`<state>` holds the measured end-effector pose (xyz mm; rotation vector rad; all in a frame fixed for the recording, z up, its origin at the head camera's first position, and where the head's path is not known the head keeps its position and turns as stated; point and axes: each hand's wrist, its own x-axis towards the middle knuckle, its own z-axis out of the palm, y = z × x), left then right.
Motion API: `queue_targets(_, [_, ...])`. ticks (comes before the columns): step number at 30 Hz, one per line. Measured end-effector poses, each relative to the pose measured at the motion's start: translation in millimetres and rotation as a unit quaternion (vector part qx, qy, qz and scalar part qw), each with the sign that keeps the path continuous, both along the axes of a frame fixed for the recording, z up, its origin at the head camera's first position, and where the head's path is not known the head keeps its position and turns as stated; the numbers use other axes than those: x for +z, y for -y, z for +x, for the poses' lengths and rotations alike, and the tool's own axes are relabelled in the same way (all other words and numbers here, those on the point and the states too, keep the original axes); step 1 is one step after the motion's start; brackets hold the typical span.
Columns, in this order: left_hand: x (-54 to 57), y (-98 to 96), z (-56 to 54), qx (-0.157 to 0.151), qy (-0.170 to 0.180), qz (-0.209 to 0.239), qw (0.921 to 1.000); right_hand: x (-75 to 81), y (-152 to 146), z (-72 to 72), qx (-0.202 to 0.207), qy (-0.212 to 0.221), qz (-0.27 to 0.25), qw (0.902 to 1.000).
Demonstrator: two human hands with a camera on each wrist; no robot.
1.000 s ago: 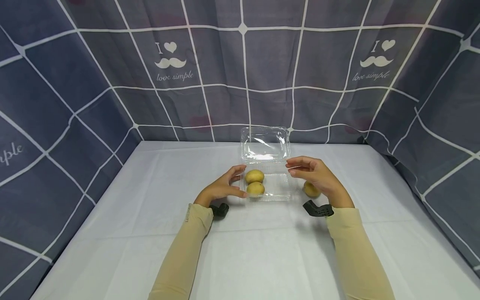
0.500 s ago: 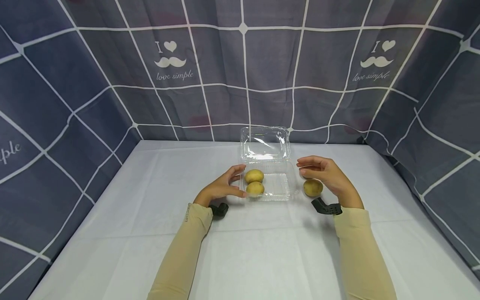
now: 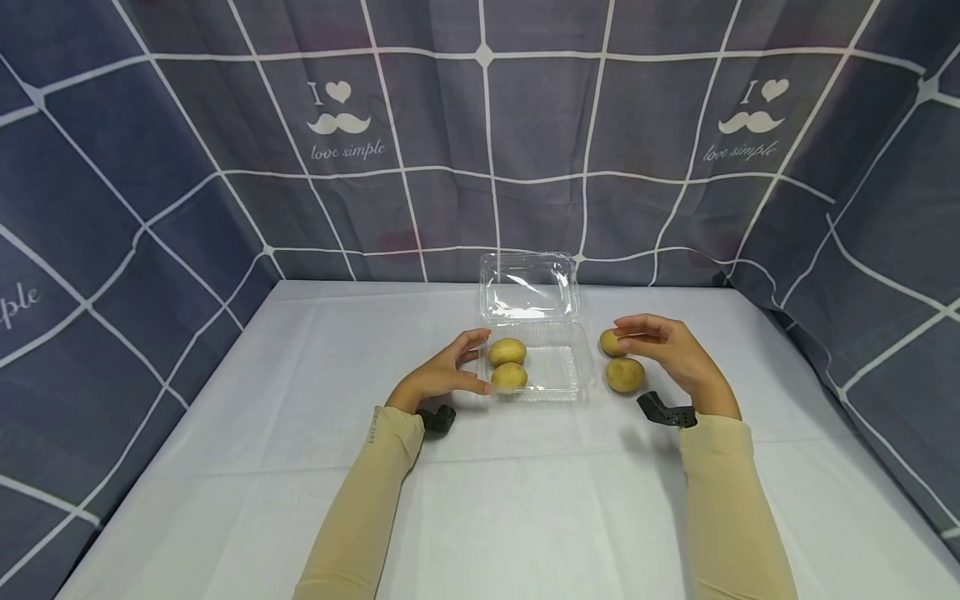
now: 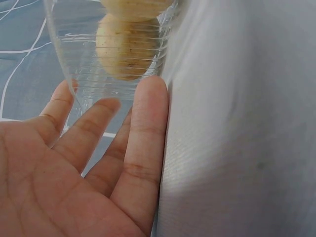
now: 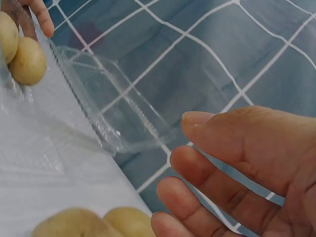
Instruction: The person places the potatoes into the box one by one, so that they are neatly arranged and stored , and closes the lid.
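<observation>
A clear plastic clamshell container [image 3: 553,367] lies open, its lid [image 3: 528,287] tilted back at the far side. Two yellow potatoes, a rear one [image 3: 507,351] and a front one [image 3: 509,375], sit in the left part of its base. My left hand [image 3: 444,371] spreads its thumb and fingers along the container's left wall; the fingertips [image 4: 151,94] seem to touch it. Outside, just right of the container, are two more potatoes, one behind [image 3: 611,342] and one in front [image 3: 626,375]. My right hand [image 3: 671,350] hovers beside them with loosely bent fingers and holds nothing.
A white cloth [image 3: 495,508] covers the table. Dark grey curtains [image 3: 540,125] with a white grid enclose the back and both sides. Black wrist mounts, left [image 3: 437,419] and right [image 3: 666,412], project inward from the sleeves.
My right hand has moved right, from the container's right edge to beside the loose potatoes, uncovering both. The left hand and the container have stayed where they were.
</observation>
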<state>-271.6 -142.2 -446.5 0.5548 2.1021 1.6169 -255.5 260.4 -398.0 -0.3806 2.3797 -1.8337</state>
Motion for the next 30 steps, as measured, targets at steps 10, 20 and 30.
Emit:
queue_targets(10, [0.0,-0.1,-0.3,0.001,-0.001,-0.001,1.0000,-12.5,-7.9,-3.0,-0.013,-0.002,0.025,0.9996])
queue_targets(20, [1.8,-0.1,0.3,-0.001,-0.004,-0.001,1.0000,-24.4,-15.0,-2.6,-0.011,0.012,0.039,0.9991])
queue_targets(30, [2.1,-0.2,0.5,0.001,-0.001,-0.002,1.0000,-34.2,-26.7,-3.9,0.032,0.034,0.052,0.9976])
